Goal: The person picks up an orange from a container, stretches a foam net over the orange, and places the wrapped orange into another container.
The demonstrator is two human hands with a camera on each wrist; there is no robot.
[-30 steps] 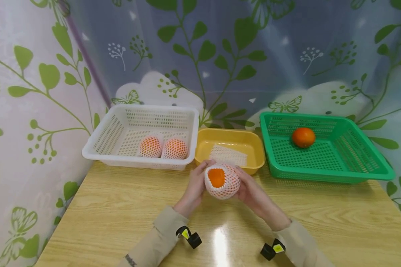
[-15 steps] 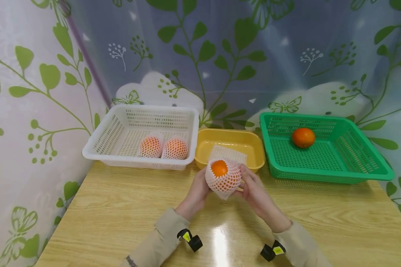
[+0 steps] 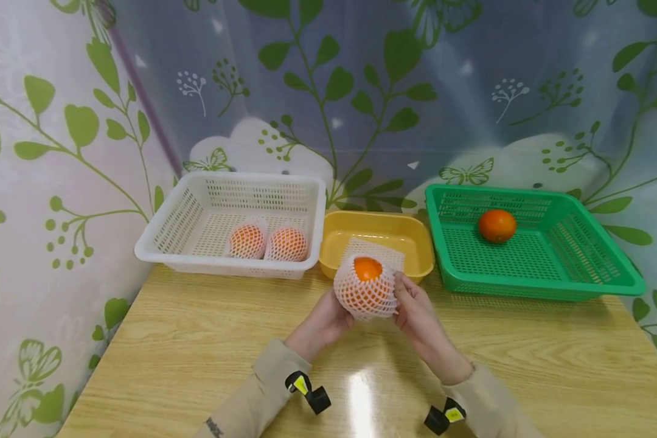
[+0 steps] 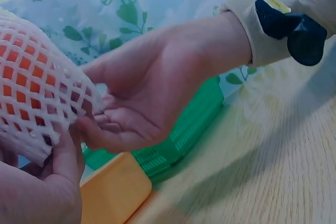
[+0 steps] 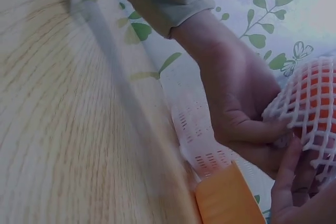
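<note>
The orange point(image 3: 367, 269) sits inside a white foam net point(image 3: 364, 296), held up between both hands at the lower middle of the head view, where its top overlaps the near side of the yellow tub point(image 3: 407, 225). The left hand point(image 3: 324, 323) supports it from the lower left, with fingers partly hidden under the net. The right hand point(image 3: 423, 322) grips the right side, thumb on the near face. Both wrist views show bent fingers pinching the net's edge — the right hand at the middle of the left wrist view, the left hand at the middle of the right wrist view. The fruit lies above and between the fingertips, with a round patch of bare peel facing up through the net's opening.

Half a second ago that patch was a little lower and further left in the head view; a second ago it was lower again, facing the camera. The pointed tail of net that hung at the bottom now looks blunt. The left hand, a second ago up at the fruit's upper left, is now below it. The rest matches the earlier frames: two netted oranges point(image 3: 289, 244) in the white basket point(image 3: 197, 260) at left, a loose wrap point(image 3: 369, 248) in the tub, one bare orange point(image 3: 497, 225) in the green basket point(image 3: 542, 286) at right.
</note>
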